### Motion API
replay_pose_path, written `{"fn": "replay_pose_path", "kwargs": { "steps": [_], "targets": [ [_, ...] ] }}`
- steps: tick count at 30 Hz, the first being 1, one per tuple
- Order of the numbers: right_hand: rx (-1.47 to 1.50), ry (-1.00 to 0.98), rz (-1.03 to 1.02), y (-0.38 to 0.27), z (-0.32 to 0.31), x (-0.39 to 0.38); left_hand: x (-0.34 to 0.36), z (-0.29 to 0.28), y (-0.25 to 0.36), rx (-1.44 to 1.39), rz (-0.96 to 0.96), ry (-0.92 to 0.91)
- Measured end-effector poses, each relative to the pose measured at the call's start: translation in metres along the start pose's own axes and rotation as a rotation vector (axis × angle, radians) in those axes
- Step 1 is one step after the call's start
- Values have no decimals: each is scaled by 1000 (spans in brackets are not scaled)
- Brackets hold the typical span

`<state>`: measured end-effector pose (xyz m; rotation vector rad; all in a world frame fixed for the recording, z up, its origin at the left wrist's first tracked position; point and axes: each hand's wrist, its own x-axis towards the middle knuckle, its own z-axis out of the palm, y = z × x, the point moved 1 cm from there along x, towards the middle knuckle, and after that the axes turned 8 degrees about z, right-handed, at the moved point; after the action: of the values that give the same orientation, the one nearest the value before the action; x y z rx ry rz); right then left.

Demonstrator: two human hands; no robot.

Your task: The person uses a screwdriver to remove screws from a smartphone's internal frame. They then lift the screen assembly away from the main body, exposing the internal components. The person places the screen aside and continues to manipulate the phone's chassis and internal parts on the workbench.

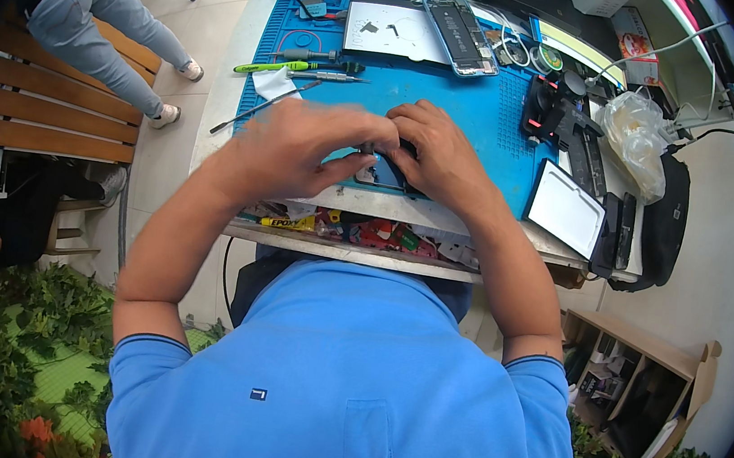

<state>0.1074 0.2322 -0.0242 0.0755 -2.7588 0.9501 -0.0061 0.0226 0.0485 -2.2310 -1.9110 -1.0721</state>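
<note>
My left hand [304, 145], slightly blurred, is curved over the front of the blue work mat [490, 103], thumb and fingers closed around something small that I cannot make out. My right hand [430, 155] is beside it, touching it, fingers bent over a dark piece that is mostly hidden. A small silvery part [366, 175] shows just under my hands, near the mat's front edge. A thin dark tool [251, 114] and a crumpled white tissue [273, 83] lie left of my hands.
Behind are screwdrivers [272, 67], a white tray [388, 41] and an opened phone [460, 36]. Right are a black fixture [557, 110], plastic bag [630, 141] and white box [566, 206]. An open drawer [366, 233] sits below. Two people [100, 27] are at the left.
</note>
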Motion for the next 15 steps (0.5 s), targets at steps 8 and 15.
{"fn": "replay_pose_path", "kwargs": {
  "steps": [8,15],
  "targets": [
    [-27,-20,7,0,-3,-1,37,-23,-6,82,55,-352],
    [0,21,9,1,1,-1,41,-19,-7,147,20,-450]
  ]
}}
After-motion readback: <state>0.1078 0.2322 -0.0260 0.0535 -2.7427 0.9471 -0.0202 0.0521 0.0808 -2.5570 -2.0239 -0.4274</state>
